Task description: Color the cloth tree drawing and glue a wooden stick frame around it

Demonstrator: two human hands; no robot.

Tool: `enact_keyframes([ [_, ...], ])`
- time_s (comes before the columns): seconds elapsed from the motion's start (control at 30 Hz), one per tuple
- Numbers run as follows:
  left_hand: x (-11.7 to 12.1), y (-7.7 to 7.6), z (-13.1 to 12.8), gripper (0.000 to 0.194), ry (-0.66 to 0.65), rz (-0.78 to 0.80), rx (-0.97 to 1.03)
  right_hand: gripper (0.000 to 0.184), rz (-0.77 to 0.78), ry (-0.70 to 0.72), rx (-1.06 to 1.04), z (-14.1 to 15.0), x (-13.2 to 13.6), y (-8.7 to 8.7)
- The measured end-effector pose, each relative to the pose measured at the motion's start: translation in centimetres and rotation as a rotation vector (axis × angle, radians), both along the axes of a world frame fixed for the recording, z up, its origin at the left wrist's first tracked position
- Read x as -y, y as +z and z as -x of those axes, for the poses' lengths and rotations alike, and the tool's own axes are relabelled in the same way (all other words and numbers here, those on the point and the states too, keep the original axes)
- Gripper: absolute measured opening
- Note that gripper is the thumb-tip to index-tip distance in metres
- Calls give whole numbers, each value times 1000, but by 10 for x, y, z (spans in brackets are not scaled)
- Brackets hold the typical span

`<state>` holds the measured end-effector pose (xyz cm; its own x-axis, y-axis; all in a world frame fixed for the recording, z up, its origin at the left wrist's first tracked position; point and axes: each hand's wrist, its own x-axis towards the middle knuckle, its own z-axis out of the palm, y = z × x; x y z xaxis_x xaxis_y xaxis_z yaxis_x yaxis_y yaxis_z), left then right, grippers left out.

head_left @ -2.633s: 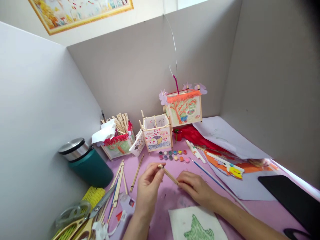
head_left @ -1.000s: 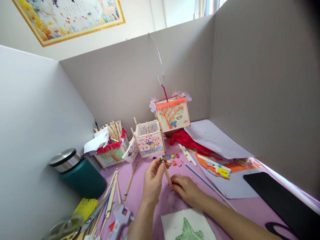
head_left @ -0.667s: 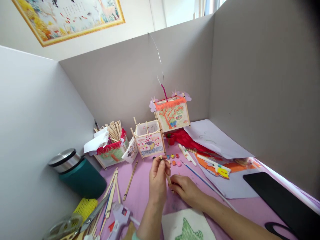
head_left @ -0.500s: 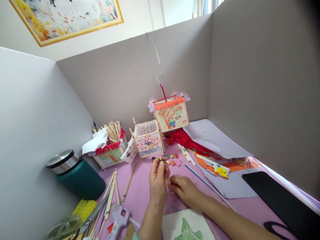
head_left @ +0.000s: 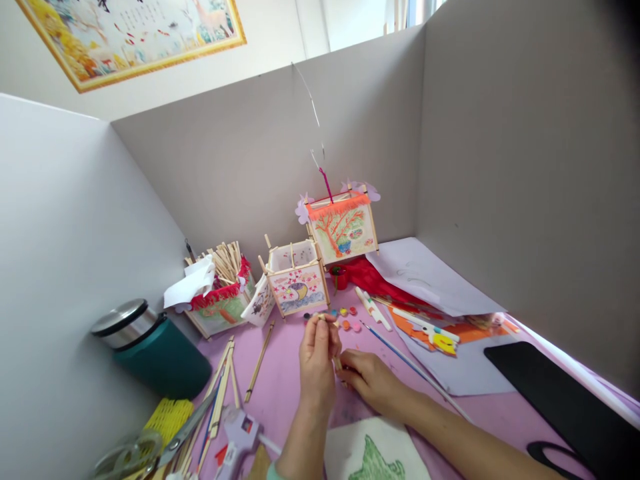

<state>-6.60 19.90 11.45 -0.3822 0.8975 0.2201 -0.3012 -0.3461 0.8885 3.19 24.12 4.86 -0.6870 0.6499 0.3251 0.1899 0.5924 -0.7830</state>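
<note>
Between my two hands is a short wooden stick [head_left: 338, 363], mostly covered by fingers. My left hand [head_left: 319, 357] is closed round its upper end, thumb pressed against the fingers. Lower down and to the right, my right hand [head_left: 370, 380] pinches the stick's other end. Just below my hands lies a white sheet with a green drawing [head_left: 376, 453]. Behind my left hand are small paint pots [head_left: 346, 325] in several colours. A lantern-like box of sticks and drawn paper [head_left: 300, 287] stands beyond them.
On the left are a green thermos [head_left: 160, 357], a glue gun [head_left: 240, 437], scissors [head_left: 187, 427] and loose sticks [head_left: 260, 363]. A paintbrush [head_left: 410, 363] and a black flat object [head_left: 565, 400] lie right. A decorated lantern [head_left: 344, 230] hangs at the back between grey partitions [head_left: 270, 153].
My left hand has turned very slightly at the top of the stick. My right hand stays nearly in place, and nothing else has visibly moved.
</note>
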Motion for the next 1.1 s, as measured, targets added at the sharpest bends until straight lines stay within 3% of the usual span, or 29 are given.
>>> enact_keyframes([
  [0.37, 7, 0, 10, 18, 22, -22, -142, 14, -25, 9, 0, 0, 2, -1],
  [0.5, 14, -4, 18, 31, -8, 156, -215, 17, -25, 69, -4, -2, 7, -1],
  [0.67, 30, -17, 36, 31, 16, 440, -148, 23, -88, 151, 69, -8, 9, 12],
  [0.8, 43, -23, 49, 35, 62, 521, -5, 23, -231, -152, 191, -30, -10, 32],
  [0.9, 46, -31, 57, 36, 72, 531, 81, 22, -333, -463, 533, -52, -27, 36],
  [0.97, 46, -37, 61, 35, 90, 525, 120, 18, -345, -510, 735, -63, -33, 31],
  [1.1, 47, -40, 65, 38, 129, 528, 114, 16, -335, -552, 832, -70, -37, 19],
])
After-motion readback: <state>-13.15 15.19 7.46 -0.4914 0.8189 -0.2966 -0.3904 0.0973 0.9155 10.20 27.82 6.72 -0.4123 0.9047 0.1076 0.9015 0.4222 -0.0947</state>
